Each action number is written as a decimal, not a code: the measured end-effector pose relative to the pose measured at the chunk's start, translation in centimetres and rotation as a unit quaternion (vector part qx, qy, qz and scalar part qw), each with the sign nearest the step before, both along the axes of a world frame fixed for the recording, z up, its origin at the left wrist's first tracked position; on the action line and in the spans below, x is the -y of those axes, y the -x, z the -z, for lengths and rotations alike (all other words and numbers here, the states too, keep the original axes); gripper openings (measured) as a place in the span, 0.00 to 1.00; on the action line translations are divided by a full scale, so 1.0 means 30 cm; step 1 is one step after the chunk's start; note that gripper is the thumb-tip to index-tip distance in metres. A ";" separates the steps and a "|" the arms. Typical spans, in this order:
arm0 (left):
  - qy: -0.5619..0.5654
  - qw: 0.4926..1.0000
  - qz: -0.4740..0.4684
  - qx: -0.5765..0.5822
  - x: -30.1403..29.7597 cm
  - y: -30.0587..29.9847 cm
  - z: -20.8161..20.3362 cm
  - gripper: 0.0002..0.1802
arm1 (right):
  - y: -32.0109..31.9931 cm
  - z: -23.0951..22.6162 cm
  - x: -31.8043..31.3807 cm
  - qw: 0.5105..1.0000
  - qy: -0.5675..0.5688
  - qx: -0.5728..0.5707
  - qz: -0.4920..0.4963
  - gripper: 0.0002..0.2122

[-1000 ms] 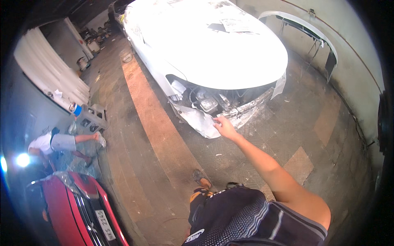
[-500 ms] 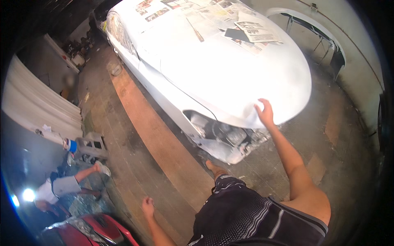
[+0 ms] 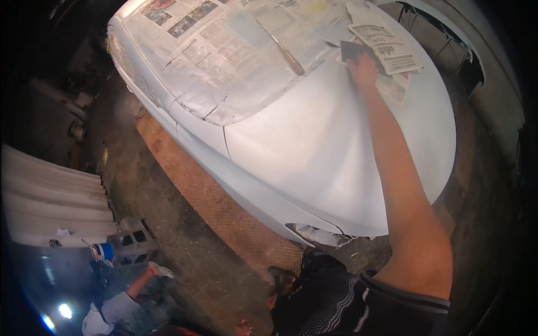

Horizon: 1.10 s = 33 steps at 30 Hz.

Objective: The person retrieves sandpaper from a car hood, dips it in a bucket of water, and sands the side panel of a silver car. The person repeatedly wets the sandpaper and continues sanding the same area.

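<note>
My right arm stretches over a white-coated car [image 3: 291, 162]. At its end my right hand [image 3: 365, 70] has its bent fingers on the lower corner of a dark grey sheet [image 3: 349, 50], which looks like sandpaper; the fingertips are partly hidden. That sheet lies beside a folded newspaper [image 3: 386, 47]. Left of it, a long thin tool [image 3: 288, 59] with a brownish handle, resembling a screwdriver, rests on taped-down newspaper [image 3: 224, 61]. Only a bit of my left hand [image 3: 244, 327] shows at the lower edge, dark and apart from everything nearby; its fingers are unclear.
A patterned brown mat strip [image 3: 218, 196] runs along the car's side. Concrete blocks [image 3: 133, 246] and a blue-and-white can [image 3: 102, 251] stand at left, near another person [image 3: 120, 308] bending low. A loose white car panel [image 3: 448, 22] leans at the far right.
My right hand has moved from the car's front edge far up to the dark grey sheet. The view has shifted closer over the car, and my left hand has dropped toward the lower edge.
</note>
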State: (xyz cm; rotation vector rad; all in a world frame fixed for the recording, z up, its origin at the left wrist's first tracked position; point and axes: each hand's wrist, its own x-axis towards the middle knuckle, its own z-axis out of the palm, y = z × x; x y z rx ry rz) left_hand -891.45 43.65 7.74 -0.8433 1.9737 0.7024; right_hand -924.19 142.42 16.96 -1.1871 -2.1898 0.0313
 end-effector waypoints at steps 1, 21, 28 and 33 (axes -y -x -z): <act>0.004 1.000 0.019 -0.008 -0.002 0.069 -0.012 0.26 | 0.014 -0.005 -0.036 1.000 0.005 0.015 0.027 0.32; 0.009 0.994 0.095 -0.057 -0.059 0.510 0.045 0.23 | -0.125 -0.198 -0.180 0.854 0.212 -0.465 -0.099 0.23; -0.003 0.981 0.183 -0.066 -0.210 0.612 -0.023 0.24 | -0.114 -0.286 -0.062 0.826 0.162 -0.509 -0.178 0.22; 0.012 0.969 0.197 -0.149 -0.317 0.581 -0.076 0.23 | -0.034 -0.250 0.140 0.877 -0.044 -0.388 -0.280 0.20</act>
